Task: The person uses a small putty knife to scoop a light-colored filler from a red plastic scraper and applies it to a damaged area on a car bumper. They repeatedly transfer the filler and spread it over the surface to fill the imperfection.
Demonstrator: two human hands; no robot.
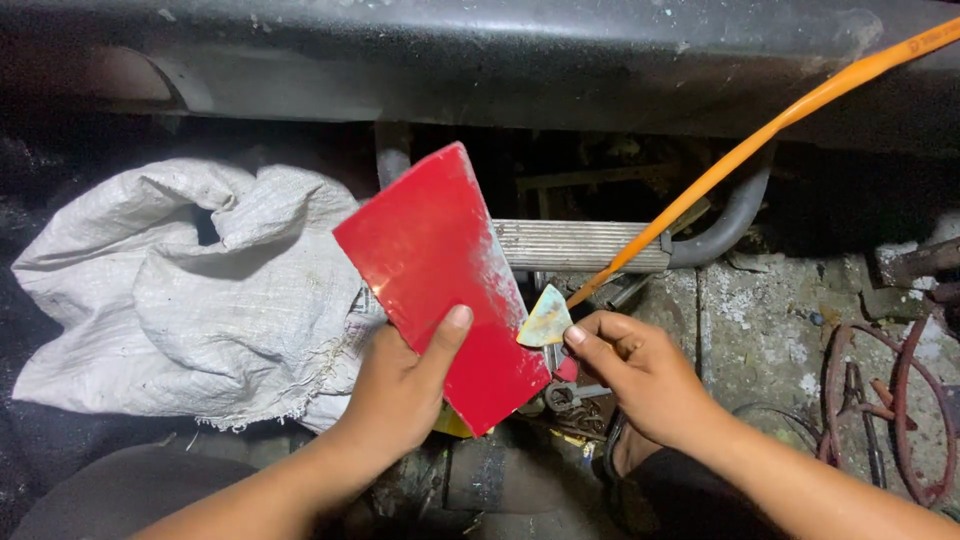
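Two bare hands worked close together over a grimy concrete floor (770, 330); the left hand (400, 395) gripped a glossy red panel (440, 280) from below, thumb pressed flat on its face and fingers hidden behind it, holding it tilted with its long edge rising toward the dark vehicle body (500, 60) along the top; the right hand (640, 370) pinched a small yellowish scraper blade (545, 322) between thumb and fingertips, its point touching the panel's right edge where a whitish scuffed streak ran down the red; to do this scraping well, by my judgement, the blade wanted a shallow angle so that it lifted residue without gouging the gloss, the strokes wanted to run along the streak, not across it, and the left thumb wanted to stay clear of the blade's path while bracing the panel firmly; an orange hose (760, 140) crossed just above the right hand and could have snagged the wrist; a crumpled white woven sack (190, 290) lay toward the floor's left edge, a ribbed metal step (580, 245) sat behind the panel, and rusty red wire loops (900, 400) lay near the floor's right edge
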